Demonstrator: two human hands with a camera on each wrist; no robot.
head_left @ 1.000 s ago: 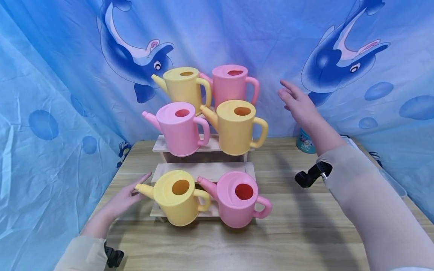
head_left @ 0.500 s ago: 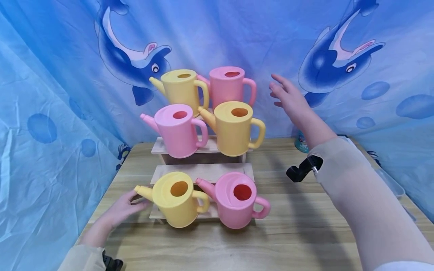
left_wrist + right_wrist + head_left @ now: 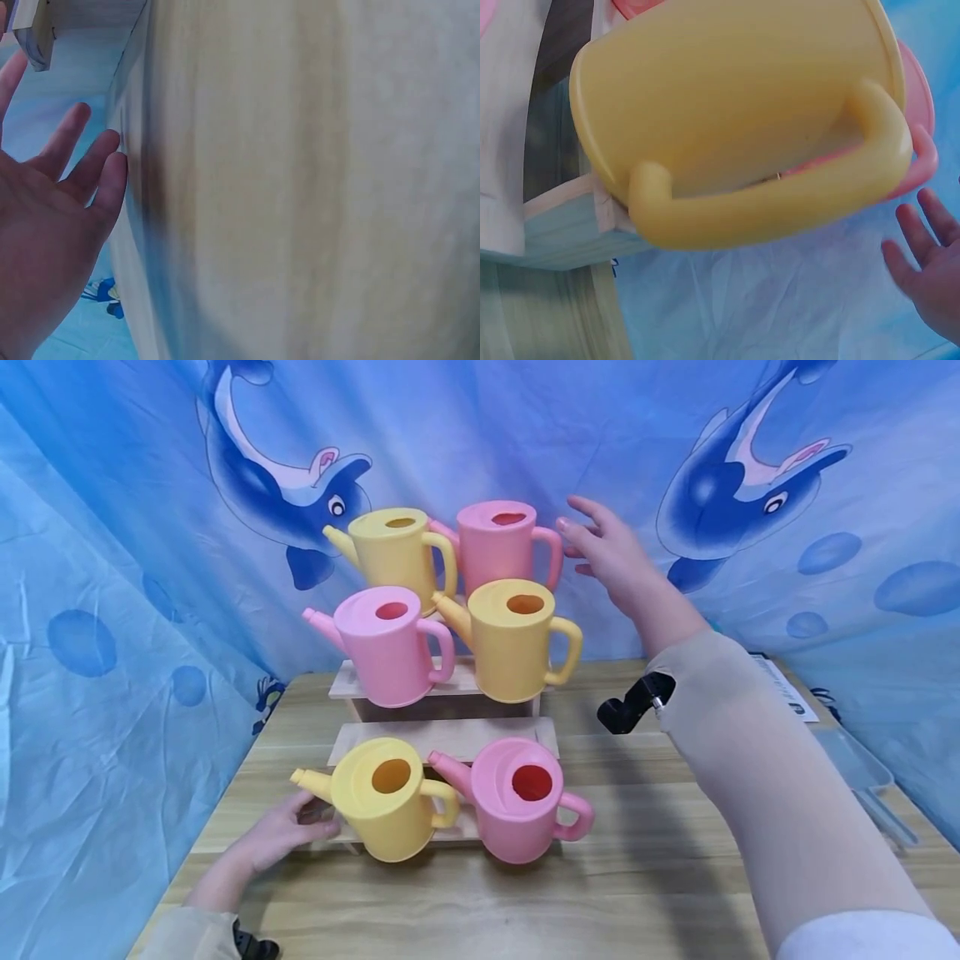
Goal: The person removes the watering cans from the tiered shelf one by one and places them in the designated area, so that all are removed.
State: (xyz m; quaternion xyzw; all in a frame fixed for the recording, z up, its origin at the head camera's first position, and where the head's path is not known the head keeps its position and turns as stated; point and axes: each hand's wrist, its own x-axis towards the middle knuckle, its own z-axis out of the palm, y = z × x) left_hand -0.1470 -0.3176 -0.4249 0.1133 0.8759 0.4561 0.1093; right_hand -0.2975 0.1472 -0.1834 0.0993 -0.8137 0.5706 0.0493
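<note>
On a stepped wooden rack [image 3: 450,739] stand several toy watering cans. At the back are a yellow watering can [image 3: 393,556] and a pink watering can [image 3: 495,552]. The middle pair is a light pink watering can [image 3: 384,652] and a yellow-orange watering can [image 3: 512,652]; the front pair is a yellow watering can [image 3: 386,818] and a pink watering can [image 3: 517,818]. My left hand [image 3: 281,837], fingers spread, is at the rack's lower left end; contact is unclear. Beside the back pink can's handle, my right hand [image 3: 615,552] is raised with loosely bent fingers, holding nothing.
Behind and left hangs a blue curtain [image 3: 630,460] printed with dolphins. On the right of the wooden table [image 3: 480,910] lie a white sheet [image 3: 783,685] and a clear plastic container [image 3: 855,760].
My right hand has moved left, nearing the back pink watering can's handle. My left hand has drawn back and turned at the rack's lower left end. The watering cans keep their places.
</note>
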